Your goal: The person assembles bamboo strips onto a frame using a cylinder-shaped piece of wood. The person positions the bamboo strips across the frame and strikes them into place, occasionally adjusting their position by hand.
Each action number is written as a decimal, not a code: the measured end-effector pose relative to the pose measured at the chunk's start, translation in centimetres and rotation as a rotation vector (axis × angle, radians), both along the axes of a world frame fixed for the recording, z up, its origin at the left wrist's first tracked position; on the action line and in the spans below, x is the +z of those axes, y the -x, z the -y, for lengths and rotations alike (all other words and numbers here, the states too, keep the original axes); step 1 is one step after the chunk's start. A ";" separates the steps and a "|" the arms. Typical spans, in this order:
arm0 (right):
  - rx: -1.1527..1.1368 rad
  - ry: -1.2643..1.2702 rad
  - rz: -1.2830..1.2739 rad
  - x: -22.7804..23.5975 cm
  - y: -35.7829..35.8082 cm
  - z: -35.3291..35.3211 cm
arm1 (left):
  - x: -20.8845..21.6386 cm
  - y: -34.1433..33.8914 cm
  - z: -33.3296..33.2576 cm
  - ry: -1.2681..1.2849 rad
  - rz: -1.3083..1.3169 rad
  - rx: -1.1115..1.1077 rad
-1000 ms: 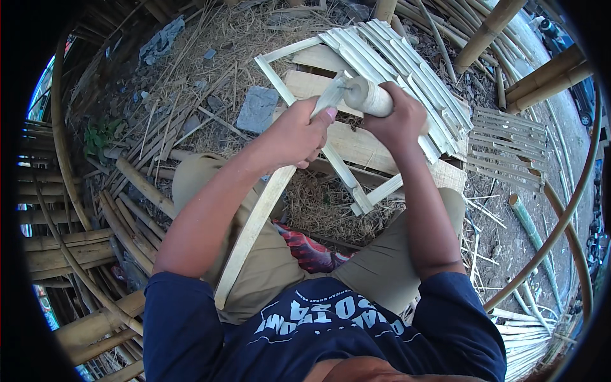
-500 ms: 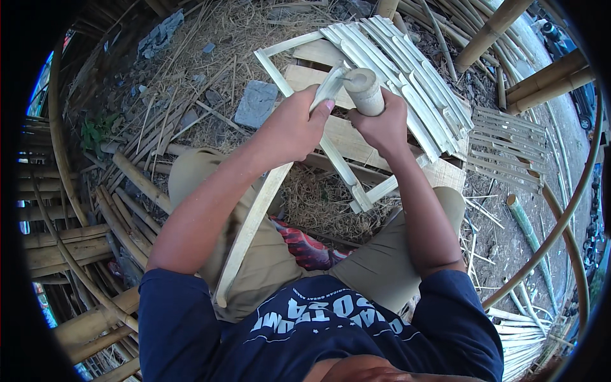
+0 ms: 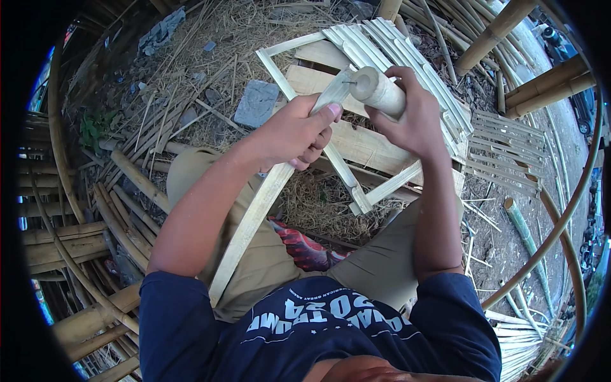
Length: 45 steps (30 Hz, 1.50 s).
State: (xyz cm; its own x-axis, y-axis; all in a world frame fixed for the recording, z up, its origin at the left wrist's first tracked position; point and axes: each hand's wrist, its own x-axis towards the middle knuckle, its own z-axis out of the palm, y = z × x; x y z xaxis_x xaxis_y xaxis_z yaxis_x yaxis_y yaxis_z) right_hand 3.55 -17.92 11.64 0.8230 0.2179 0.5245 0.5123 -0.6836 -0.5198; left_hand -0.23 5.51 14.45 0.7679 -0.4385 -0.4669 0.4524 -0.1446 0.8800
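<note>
My left hand [image 3: 294, 132] is closed around a long pale bamboo strip [image 3: 245, 237], which slants from near my shirt up past my fingers. A thin dark nail-like piece [image 3: 351, 82] shows by the strip's upper end. In my right hand [image 3: 417, 121] is a short, thick, pale wooden cylinder [image 3: 384, 92], its round end facing the strip's tip. Whether the nail-like piece touches the cylinder, I cannot tell. Beyond my hands lies a frame of bamboo slats [image 3: 407, 67], several of them side by side over wooden boards [image 3: 356, 143].
A grey stone block [image 3: 256, 103] sits left of the frame. Bamboo poles [image 3: 143, 181] and sticks lie on the left, with upright poles [image 3: 493, 35] at the far right. Another slatted panel [image 3: 506, 146] rests to the right, near a bent bamboo pole [image 3: 547, 245].
My right hand has shifted right with the cylinder, which now tilts more sideways, and its fingers look looser. The strip's upper end has moved slightly right, and its broad face shows more.
</note>
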 end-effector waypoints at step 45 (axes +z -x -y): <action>0.354 -0.535 -0.166 -5.1 -1.6 1.0 | 5.1 -5.2 1.8 -0.968 0.939 -0.452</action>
